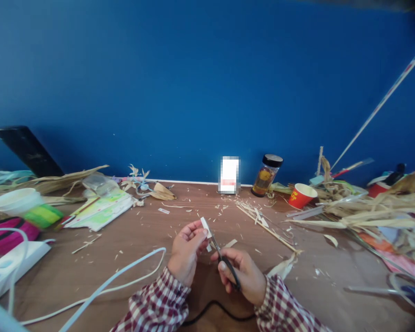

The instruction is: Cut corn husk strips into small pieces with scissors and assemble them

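My left hand point(188, 249) pinches a small white strip point(206, 228), which looks like paper or card, between thumb and fingers. Black-handled scissors point(232, 272) are gripped in my right hand point(244, 274), their blades pointing up and left to the lower right edge of the strip. Whether the blades are cutting into it I cannot tell. Beneath the hands lie pale scraps point(231, 243) on the brown table point(152, 281). A long dry stalk point(268, 228) lies just beyond my right hand.
A glass jar point(263, 180) and a red paper cup point(299, 197) stand toward the back. Dry husks point(356, 210) pile up at right. At left are a painted sheet point(102, 211), a white bowl point(15, 200), a power strip point(17, 267) and a white cable point(114, 276).
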The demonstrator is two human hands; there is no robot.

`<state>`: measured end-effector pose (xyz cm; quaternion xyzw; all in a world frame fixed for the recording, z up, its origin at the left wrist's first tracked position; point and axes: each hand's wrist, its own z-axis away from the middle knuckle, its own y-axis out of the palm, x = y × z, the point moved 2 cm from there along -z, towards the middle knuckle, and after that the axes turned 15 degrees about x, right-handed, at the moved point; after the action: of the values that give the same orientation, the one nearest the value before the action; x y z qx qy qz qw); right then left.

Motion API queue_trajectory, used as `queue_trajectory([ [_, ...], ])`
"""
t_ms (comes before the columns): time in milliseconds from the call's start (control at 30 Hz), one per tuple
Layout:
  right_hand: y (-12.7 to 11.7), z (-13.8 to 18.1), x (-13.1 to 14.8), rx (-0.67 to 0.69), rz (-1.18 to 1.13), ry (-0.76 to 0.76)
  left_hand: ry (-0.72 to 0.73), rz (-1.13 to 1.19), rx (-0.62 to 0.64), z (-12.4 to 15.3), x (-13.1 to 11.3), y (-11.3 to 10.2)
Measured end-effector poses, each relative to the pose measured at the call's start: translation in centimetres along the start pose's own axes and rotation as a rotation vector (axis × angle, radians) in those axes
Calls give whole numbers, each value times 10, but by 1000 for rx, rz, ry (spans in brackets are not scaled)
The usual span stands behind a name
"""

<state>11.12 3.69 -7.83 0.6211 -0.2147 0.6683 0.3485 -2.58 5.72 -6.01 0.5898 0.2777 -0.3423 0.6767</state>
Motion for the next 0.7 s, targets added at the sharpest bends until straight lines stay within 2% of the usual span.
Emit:
queue_trajectory([
  [700,1,1,2,-14,9,14,-16,-12,-1,0,0,0],
])
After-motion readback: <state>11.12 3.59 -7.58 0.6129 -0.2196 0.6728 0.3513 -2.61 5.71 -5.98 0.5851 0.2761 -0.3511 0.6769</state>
